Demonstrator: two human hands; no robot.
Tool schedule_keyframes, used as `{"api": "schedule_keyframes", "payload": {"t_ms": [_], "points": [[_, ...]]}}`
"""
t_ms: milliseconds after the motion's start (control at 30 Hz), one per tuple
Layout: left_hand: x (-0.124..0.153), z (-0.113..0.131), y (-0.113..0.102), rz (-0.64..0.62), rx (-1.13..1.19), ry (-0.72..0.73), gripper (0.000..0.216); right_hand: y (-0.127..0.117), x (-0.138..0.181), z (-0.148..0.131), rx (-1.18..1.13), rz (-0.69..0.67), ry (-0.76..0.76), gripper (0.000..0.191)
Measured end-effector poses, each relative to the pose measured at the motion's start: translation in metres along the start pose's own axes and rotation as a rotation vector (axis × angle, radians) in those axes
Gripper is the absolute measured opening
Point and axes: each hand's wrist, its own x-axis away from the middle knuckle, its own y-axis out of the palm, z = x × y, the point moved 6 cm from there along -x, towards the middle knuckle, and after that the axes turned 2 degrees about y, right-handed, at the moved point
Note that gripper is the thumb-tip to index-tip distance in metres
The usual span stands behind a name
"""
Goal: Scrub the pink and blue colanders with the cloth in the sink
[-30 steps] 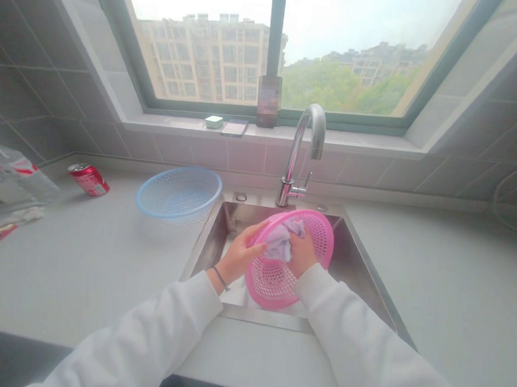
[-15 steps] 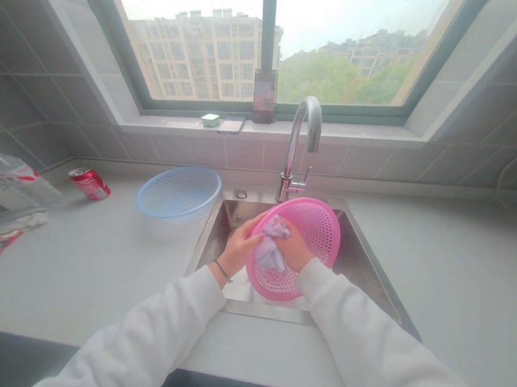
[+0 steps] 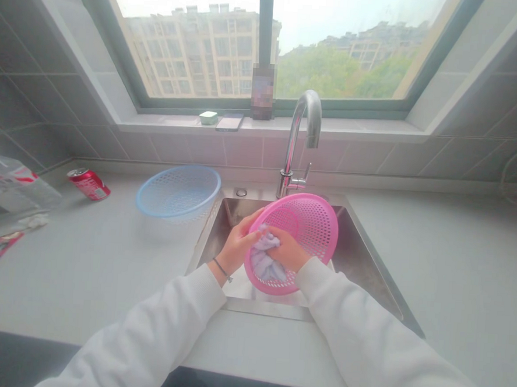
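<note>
While the pale table [image 3: 117,284] carries a blue basket [image 3: 169,216] beside the sink [image 3: 366,261], below the window [image 3: 346,41], left hand [image 3: 236,246] grips the tilted pink basket [image 3: 312,217] over the sink; right hand [image 3: 290,251] clutches a bunched cloth [image 3: 266,266] inside. Versus a second ago, cloth is nearer the lower-left rim.

A crumpled pale lilac cloth [image 3: 265,260] presses inside a tilted pink basket [image 3: 315,227].

Reads pink, perforated pattern on colander [image 3: 315,232]; pale lilac on cloth [image 3: 266,262]. Reads light blue on mesh basket [image 3: 182,196], red with white markings on can [image 3: 88,184], plain white on sleeves [image 3: 170,313].
</note>
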Motion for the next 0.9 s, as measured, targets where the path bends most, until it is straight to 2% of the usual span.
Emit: {"api": "schedule_keyframes", "payload": {"t_ms": [100, 167, 233, 333, 400, 467, 533, 600, 667, 767, 833, 900], "points": [[-0.001, -0.002, 0.007, -0.044, -0.009, 0.015, 0.069, -0.025, -0.002, 0.002, -0.306, 0.324, -0.028, 0.027], [-0.001, -0.004, 0.010, -0.049, 0.007, 0.000, 0.069, -0.031, -0.002, 0.003, -0.355, 0.398, -0.035, 0.030], [-0.001, -0.007, 0.009, -0.029, 0.038, -0.026, 0.069, -0.024, -0.004, 0.001, -0.243, 0.278, -0.025, 0.032], [-0.001, -0.009, 0.002, 0.005, 0.092, -0.090, 0.073, 0.002, -0.001, -0.002, -0.022, -0.040, 0.003, 0.030], [-0.001, -0.010, -0.005, 0.030, 0.103, -0.125, 0.082, 0.012, 0.002, 0.000, 0.049, -0.143, 0.022, 0.030], [0.000, -0.008, -0.013, 0.060, 0.058, -0.103, 0.092, 0.009, 0.001, 0.003, 0.002, -0.081, 0.044, 0.030], [0.000, -0.004, -0.019, 0.065, -0.046, -0.039, 0.102, -0.007, -0.001, 0.009, -0.157, 0.112, 0.070, 0.030], [0.001, -0.003, -0.019, 0.022, -0.141, -0.003, 0.111, -0.025, -0.003, 0.015, -0.344, 0.306, 0.093, 0.033], [0.003, -0.006, -0.014, -0.040, -0.198, -0.016, 0.112, -0.036, -0.003, 0.018, -0.456, 0.407, 0.100, 0.035], [0.003, -0.011, -0.006, -0.067, -0.201, -0.052, 0.097, -0.035, -0.004, 0.014, -0.469, 0.375, 0.087, 0.037], [0.002, -0.011, -0.004, -0.038, -0.106, -0.070, 0.085, -0.023, -0.002, 0.009, -0.370, 0.261, 0.073, 0.039], [0.001, -0.009, -0.002, -0.005, 0.029, -0.092, 0.078, -0.006, 0.000, 0.004, -0.179, 0.091, 0.053, 0.036]]}}
